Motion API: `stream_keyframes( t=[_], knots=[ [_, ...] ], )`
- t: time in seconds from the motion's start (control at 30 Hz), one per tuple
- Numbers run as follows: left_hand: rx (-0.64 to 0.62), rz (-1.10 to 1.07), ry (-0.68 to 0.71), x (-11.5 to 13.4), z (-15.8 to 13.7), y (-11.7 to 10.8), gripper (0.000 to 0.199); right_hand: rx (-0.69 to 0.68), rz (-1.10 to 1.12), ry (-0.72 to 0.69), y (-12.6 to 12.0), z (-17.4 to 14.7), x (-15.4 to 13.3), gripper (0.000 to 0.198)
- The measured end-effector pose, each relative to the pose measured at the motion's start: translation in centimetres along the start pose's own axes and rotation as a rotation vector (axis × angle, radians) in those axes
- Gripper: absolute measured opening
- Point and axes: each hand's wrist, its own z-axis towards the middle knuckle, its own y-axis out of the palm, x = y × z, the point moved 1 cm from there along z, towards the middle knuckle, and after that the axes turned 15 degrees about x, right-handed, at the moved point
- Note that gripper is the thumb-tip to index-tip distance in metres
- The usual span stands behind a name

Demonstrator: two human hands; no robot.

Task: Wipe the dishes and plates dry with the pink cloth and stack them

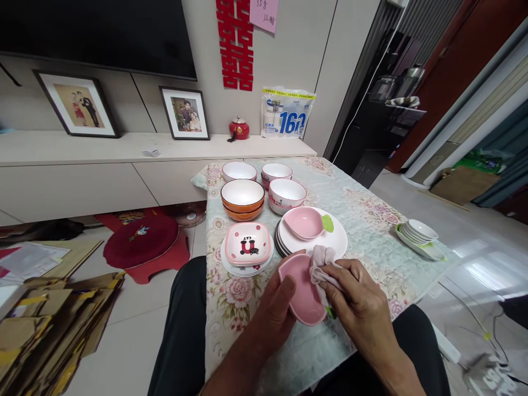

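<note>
My left hand [274,305] grips the left side of a pink strawberry-shaped bowl [303,294], thumb over its rim. With my right hand [357,300] I pinch a pale cloth [324,264] that touches the inside of this bowl. A bit of green shows at the bowl's lower right, partly hidden by my fingers. Just beyond, a matching pink bowl [304,223] with a green leaf handle rests on a stack of white plates [339,236]. To the left, a pink-rimmed square cat dish [248,245] lies on round plates [231,267].
Behind stand orange bowls [242,201], white red-rimmed bowls [287,192] and more bowls farther back. Small white bowls [418,231] sit on a green-edged dish at the table's right. A flowered cloth covers the table [363,220]. A red stool [142,242] and flattened cardboard [61,324] are at left.
</note>
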Motion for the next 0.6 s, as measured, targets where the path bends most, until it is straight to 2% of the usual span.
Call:
stream_keyframes(
  t=[0.13, 0.3, 0.37, 0.5, 0.6],
  knots=[
    [-0.161, -0.089, -0.117, 0.1, 0.2, 1.1, 0.052, 0.017, -0.055, -0.045, 1.0, 0.5, -0.4, 0.027],
    [-0.344, -0.111, -0.203, 0.3, 0.1, 2.0, 0.054, -0.076, 0.004, -0.182, 1.1, 1.3, -1.6, 0.042],
    [-0.343, -0.071, -0.249, 0.2, -0.1, 2.0, 0.046, -0.150, 0.062, -0.243, 0.8, 1.7, -2.3, 0.039],
    [-0.255, 0.017, -0.240, -0.1, -0.2, 1.6, 0.034, -0.297, 0.111, -0.359, 0.2, 2.6, -3.1, 0.035],
    [-0.311, -0.044, -0.232, -0.2, -0.1, 1.6, 0.038, -0.300, 0.105, -0.328, 0.3, 2.9, -2.5, 0.034]
  ],
)
